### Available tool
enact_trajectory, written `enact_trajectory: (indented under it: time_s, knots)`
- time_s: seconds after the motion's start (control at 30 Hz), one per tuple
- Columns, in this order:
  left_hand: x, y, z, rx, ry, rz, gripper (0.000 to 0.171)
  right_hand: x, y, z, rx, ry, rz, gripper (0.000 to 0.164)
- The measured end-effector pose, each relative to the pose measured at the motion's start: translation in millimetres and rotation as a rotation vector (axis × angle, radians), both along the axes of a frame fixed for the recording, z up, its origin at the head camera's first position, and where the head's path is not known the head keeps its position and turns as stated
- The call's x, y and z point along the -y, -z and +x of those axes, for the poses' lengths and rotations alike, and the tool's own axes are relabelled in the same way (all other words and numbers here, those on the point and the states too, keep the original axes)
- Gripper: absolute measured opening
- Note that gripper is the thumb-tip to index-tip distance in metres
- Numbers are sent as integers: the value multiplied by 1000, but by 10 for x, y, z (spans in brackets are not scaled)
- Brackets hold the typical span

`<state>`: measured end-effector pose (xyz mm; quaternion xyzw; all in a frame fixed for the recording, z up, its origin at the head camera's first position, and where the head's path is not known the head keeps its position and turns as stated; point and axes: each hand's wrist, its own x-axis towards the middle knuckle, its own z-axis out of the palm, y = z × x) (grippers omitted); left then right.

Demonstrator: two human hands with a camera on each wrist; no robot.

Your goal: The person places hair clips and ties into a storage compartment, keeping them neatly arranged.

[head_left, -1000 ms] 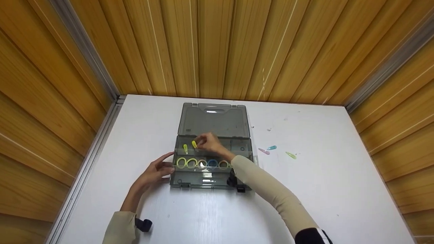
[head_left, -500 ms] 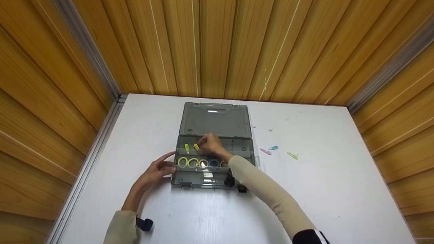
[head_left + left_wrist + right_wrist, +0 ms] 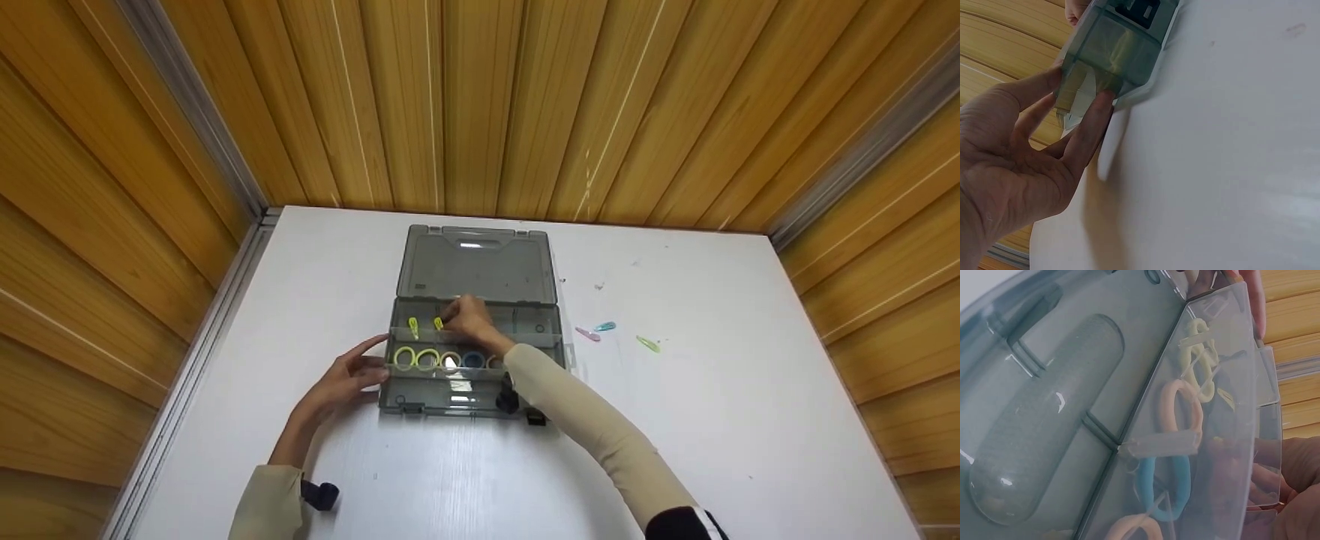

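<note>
Yellow marks the clip (image 3: 439, 324), which sits at the left edge of your right grip (image 3: 471, 319), in the back row of the box (image 3: 427, 394). You seem to pinch it between thumb and fingers. The relation to mind is sideways: the second clip (image 3: 413, 328) lies to its left, apart from it, long axis running front to back with a slight tilt, and the pinched one looks roughly parallel. Your right grip is the nearer; your left grip (image 3: 343, 382) rests against the box's left end, fingers spread and loose. Three loose clips, pink (image 3: 588, 334), blue (image 3: 604, 327) and green (image 3: 648, 344), lie on the table (image 3: 750, 420) off the box's right side.

Your fingers cover the pinched clip's right side, and its lower end is hard to read by the clear divider (image 3: 536, 339). Your sleeve (image 3: 592, 405) hides the right end of the rings (image 3: 1184, 481). The right wrist view blurs that grip behind clear walls, so you cannot confirm contact there.
</note>
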<state>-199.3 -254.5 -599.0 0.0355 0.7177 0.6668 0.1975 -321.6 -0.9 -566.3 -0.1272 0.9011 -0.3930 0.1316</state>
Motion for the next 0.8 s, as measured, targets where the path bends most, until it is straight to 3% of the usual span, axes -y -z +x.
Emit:
enact_trajectory:
  time_s: [0.33, 0.8]
  knots:
    - [3, -5, 1, -28, -10, -49, 74, -56, -44, 31, -64, -47, -24, 16]
    - [-7, 6, 11, -10, -19, -40, 74, -393, -247, 94, -35, -93, -85, 21]
